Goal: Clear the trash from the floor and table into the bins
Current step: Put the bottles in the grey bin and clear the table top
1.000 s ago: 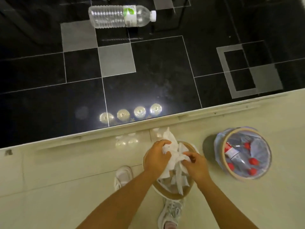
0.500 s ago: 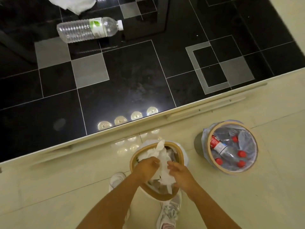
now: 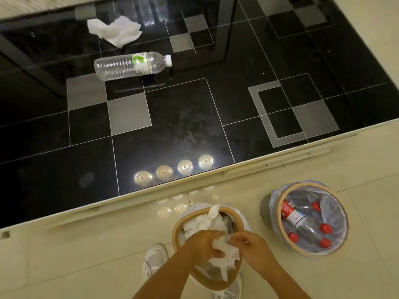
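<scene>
Both hands [image 3: 203, 244] [image 3: 252, 244] closed on the tissue [image 3: 222, 252] — push it straight down into the bin [image 3: 179, 225] beneath your grip, then let go.

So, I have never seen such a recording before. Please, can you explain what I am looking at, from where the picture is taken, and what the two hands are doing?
There is no machine here. A person wears a camera on the head, so you look down at their own arms. The left hand and right hand press white paper tissues into the paper bin near their shoes. Beside it, the bottle bin holds plastic bottles with red caps. On the dark tiled floor a clear water bottle and a crumpled tissue lie, not yet picked up. The bright round spots are lamp reflections.
</scene>
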`<action>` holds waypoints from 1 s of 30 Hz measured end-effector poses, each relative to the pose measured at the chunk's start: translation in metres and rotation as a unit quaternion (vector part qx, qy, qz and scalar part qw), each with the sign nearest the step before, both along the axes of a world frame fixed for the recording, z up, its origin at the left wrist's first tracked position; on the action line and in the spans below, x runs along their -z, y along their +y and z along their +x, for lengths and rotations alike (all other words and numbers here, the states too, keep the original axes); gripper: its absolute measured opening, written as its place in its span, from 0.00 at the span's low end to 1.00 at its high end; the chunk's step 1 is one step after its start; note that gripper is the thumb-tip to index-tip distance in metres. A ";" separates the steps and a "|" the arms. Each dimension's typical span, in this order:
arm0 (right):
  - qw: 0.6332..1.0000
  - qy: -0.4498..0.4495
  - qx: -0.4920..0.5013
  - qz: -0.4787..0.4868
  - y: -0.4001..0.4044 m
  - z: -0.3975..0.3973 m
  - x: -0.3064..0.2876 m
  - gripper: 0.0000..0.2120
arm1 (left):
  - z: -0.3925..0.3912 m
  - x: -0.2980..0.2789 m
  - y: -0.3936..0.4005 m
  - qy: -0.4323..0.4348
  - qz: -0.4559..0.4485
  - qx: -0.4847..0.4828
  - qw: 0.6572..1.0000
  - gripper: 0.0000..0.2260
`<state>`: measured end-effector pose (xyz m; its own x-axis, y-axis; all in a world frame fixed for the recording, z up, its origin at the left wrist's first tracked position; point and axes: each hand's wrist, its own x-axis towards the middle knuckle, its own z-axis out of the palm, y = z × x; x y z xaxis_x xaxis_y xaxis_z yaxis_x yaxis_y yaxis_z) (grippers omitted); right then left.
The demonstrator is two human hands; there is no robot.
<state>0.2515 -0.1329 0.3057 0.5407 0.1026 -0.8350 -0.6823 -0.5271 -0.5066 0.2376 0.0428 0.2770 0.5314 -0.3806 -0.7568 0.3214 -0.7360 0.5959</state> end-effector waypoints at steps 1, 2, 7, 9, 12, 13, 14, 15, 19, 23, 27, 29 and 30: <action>1.000 -0.015 -0.018 0.004 -0.002 0.004 -0.005 0.10 | 0.002 -0.006 -0.003 -0.032 0.002 0.009 0.999 0.24; 0.999 -0.034 -0.020 0.005 -0.002 0.010 -0.013 0.11 | 0.006 -0.013 -0.005 -0.073 0.015 -0.017 0.997 0.23; 0.995 -0.100 -0.022 0.005 0.007 0.037 -0.035 0.19 | 0.048 -0.059 0.009 -0.239 0.073 -0.116 0.961 0.10; 0.990 -0.135 -0.032 0.009 0.024 0.061 -0.048 0.18 | 0.082 -0.082 0.031 -0.271 0.089 -0.182 0.941 0.08; 0.980 -0.193 -0.031 0.034 0.066 0.112 -0.069 0.15 | 0.140 -0.108 0.071 -0.323 0.106 -0.269 0.901 0.06; 0.978 -0.203 -0.027 0.040 0.082 0.129 -0.075 0.14 | 0.157 -0.110 0.087 -0.346 0.109 -0.289 0.886 0.06; 0.977 -0.209 -0.013 0.050 0.100 0.146 -0.079 0.14 | 0.174 -0.113 0.105 -0.371 0.110 -0.305 0.870 0.08; 0.975 -0.214 0.005 0.059 0.119 0.163 -0.084 0.14 | 0.192 -0.114 0.124 -0.398 0.112 -0.318 0.853 0.12; 0.970 -0.203 0.081 0.105 0.190 0.216 -0.090 0.12 | 0.267 -0.121 0.203 -0.477 0.129 -0.316 0.810 0.24; 0.967 -0.163 0.155 0.122 0.253 0.258 -0.083 0.11 | 0.327 -0.115 0.273 -0.433 0.218 -0.237 0.842 0.36; 0.956 -0.098 0.234 0.144 0.309 0.298 -0.076 0.19 | 0.368 -0.097 0.321 -0.359 0.303 -0.111 0.876 0.32; 0.947 -0.062 0.279 0.146 0.330 0.314 -0.071 0.25 | 0.375 -0.095 0.330 -0.361 0.270 -0.096 0.887 0.21; 0.943 -0.057 0.296 0.139 0.339 0.322 -0.068 0.30 | 0.375 -0.095 0.331 -0.366 0.242 -0.095 0.894 0.18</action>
<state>0.5736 0.2059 0.3741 0.6570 -0.0396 -0.7529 -0.7477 0.0940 -0.6574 0.6129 0.3743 0.3719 0.9719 0.0460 -0.2310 0.1216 -0.9380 0.3247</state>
